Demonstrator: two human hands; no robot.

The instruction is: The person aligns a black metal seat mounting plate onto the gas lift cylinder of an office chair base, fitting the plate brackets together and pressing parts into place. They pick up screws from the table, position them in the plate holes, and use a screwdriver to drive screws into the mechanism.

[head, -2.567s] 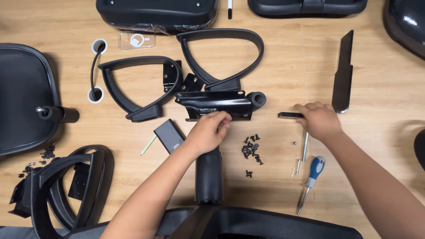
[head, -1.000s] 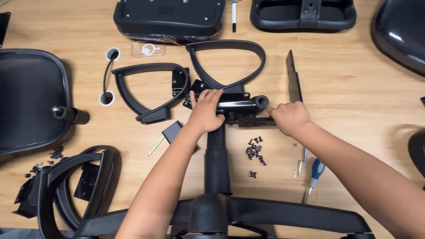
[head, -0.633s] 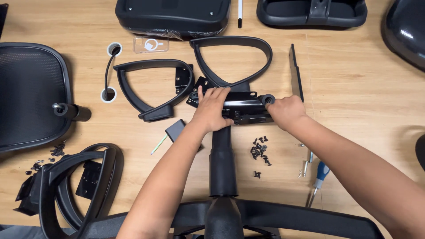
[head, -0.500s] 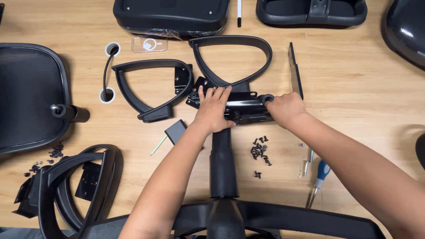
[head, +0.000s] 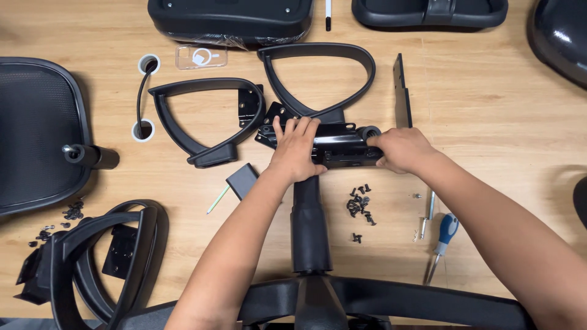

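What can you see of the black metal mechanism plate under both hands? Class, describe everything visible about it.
The black mechanism plate looks like painted, slightly glossy metal, a flat-sided box shape lying crosswise on top of the upright chair column. A round black knob sticks out at its right end. The left hand lies flat over its left part, fingers spread; the right hand grips its right end. Behind it, an armrest loop lies on the wooden floor.

Four armrest loops (head: 211,122) — one screwdriver (head: 441,241)
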